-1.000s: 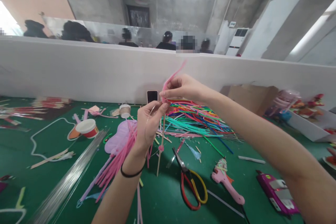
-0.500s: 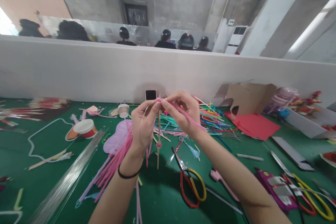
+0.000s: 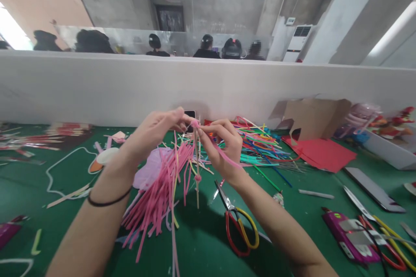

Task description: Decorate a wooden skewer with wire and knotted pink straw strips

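Observation:
Between my hands a thin wooden stick (image 3: 197,162) hangs upright, with a small pink ball (image 3: 198,178) low on it and a fuzzy pink coil (image 3: 194,124) at its top. My left hand (image 3: 159,127) reaches in from the left, its fingertips closed at the coil's left side; their exact grip is partly hidden. My right hand (image 3: 225,143) pinches the pink pipe cleaner (image 3: 227,158) just right of the coil, and its loose length trails across the palm towards the wrist. Below the right hand lie open scissors (image 3: 236,220) with red and yellow handles.
A bundle of pink strips (image 3: 156,199) lies left of the stick, partly over a lilac shape (image 3: 150,171). Multicoloured pipe cleaners (image 3: 260,143) spread behind my right hand. A purple power strip (image 3: 351,238) sits front right, near a flat grey device (image 3: 375,188). A white partition (image 3: 97,91) bounds the table.
My left hand has drawn back left and turned, its fingers now straighter beside the coil. More of the pink strips shows. My right hand stays by the coil, slightly lower.

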`<state>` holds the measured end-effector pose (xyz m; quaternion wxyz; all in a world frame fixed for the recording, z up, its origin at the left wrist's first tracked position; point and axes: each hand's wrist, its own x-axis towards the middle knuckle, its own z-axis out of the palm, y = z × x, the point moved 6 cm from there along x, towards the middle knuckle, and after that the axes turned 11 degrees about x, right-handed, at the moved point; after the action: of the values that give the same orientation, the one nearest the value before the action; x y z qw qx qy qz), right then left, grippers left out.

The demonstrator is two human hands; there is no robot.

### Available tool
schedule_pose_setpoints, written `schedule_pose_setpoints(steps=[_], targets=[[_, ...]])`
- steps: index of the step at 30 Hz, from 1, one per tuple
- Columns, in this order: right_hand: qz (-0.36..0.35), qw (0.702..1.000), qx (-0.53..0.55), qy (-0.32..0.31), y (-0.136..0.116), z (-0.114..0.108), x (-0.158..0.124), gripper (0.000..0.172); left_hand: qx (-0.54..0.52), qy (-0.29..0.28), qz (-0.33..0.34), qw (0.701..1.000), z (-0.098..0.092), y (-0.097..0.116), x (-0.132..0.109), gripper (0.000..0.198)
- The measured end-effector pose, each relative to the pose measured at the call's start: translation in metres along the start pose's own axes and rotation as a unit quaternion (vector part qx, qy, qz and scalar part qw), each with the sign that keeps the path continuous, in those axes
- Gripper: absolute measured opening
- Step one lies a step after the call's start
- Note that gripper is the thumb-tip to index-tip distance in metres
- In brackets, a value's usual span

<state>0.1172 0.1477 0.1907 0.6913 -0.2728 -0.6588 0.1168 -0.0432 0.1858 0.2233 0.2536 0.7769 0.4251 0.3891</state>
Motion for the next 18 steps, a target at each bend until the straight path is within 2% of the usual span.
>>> schedule_pose_setpoints(steps=[2,4,6,7,11,15,18], targets=[[-0.011,1.000,-0.003,0.001,-0.003,0.002,0.000,0.008,0.081,-0.006,-0.041,0.996,-0.016,0.010,0.006,0.056],[-0.027,1.000,-0.005,0.001,-0.006,0.004,-0.001,0.009,0.195,-0.060,-0.057,0.977,-0.021,0.021,0.011,0.044],[-0.043,0.999,-0.019,-0.009,-0.008,0.007,-0.001,0.009,0.243,-0.098,-0.031,0.964,-0.020,0.032,0.016,0.031],[-0.048,0.998,-0.030,-0.017,-0.007,0.009,-0.001,0.009,0.256,-0.098,-0.015,0.962,-0.020,0.035,0.018,0.026],[-0.073,0.991,-0.091,-0.065,-0.002,0.012,-0.002,0.016,0.233,-0.074,0.040,0.969,-0.020,0.036,0.023,0.014],[-0.125,0.978,-0.140,-0.092,-0.003,0.005,-0.009,0.025,0.186,-0.029,0.023,0.982,-0.024,0.022,0.023,0.008],[-0.183,0.961,-0.171,-0.113,-0.010,-0.001,-0.021,0.022,0.224,-0.007,0.023,0.974,-0.025,0.014,0.021,0.012]])
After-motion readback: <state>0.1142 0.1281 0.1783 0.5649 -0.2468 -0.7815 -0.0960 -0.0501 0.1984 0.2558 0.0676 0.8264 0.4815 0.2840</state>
